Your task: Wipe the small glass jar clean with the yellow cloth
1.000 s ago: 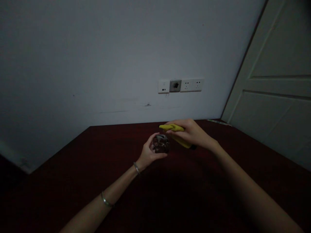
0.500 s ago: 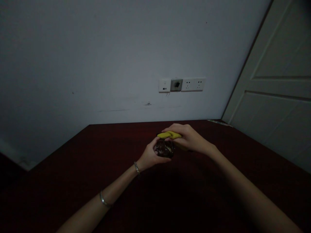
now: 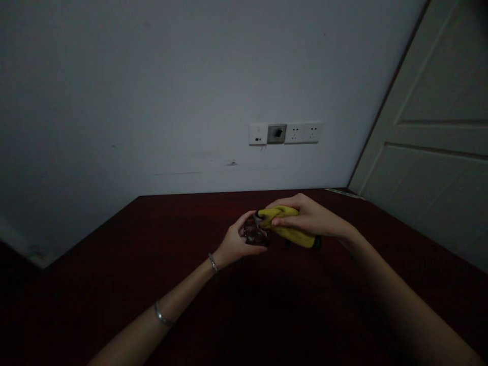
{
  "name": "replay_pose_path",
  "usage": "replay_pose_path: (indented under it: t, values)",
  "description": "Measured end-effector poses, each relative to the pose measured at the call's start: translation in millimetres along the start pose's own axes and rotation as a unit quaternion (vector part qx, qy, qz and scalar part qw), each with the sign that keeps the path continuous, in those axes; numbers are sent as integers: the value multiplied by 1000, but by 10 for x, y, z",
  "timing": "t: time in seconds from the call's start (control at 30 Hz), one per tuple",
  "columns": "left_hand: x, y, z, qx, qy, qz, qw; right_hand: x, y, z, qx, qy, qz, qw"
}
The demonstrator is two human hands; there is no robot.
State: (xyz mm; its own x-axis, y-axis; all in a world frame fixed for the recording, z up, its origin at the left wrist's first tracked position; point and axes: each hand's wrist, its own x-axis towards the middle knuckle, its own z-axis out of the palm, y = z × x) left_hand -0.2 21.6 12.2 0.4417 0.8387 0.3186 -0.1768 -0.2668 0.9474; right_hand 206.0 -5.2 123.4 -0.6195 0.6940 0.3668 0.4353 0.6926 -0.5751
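My left hand [image 3: 239, 241] is wrapped round a small dark, shiny glass-like vessel [image 3: 256, 235], thumb on the near side and fingers on the far side. The vessel is clear brownish and reflective; its exact kind is hard to make out in the dim light. My right hand [image 3: 305, 216] grips a bunched yellow cloth [image 3: 293, 231] with a dark edge. One end of the cloth touches the vessel's upper right rim, and the rest hangs below my right fingers. Both hands are above the dark red table.
The dark red tabletop [image 3: 183, 223] runs back to a pale wall [image 3: 171, 91]. Wall sockets [image 3: 303, 133] and a switch plate [image 3: 258, 134] sit above its far edge. A panelled door [image 3: 438, 137] stands at the right. A thin strip [image 3: 345, 193] lies at the back right corner.
My right hand has moved a little to the right with the cloth, and more of the cloth now shows below the fingers. My left hand and the vessel have shifted slightly left.
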Motion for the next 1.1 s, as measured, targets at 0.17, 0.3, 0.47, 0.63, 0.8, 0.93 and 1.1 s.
replay_pose_path:
  t: [0.17,0.3,0.47,0.63,0.8,0.93,1.1]
  values:
    - [5,4,21,57,-14,9,998,54,46,21,-64,108,-30,992]
    - [29,20,34,80,-21,9,997,107,22,92,-123,61,-73,988]
    - [57,-2,15,153,17,38,987,123,-37,162,-142,-10,-85,986]
    - [46,27,2,170,5,44,985,104,-122,150,-131,-40,-76,988]
    - [37,15,-4,128,1,30,991,89,-190,140,-63,-66,-90,992]
    - [44,-86,16,46,5,12,999,68,-109,103,6,-30,-60,998]
    - [21,-145,41,-71,11,-16,997,30,88,-1,57,92,30,994]
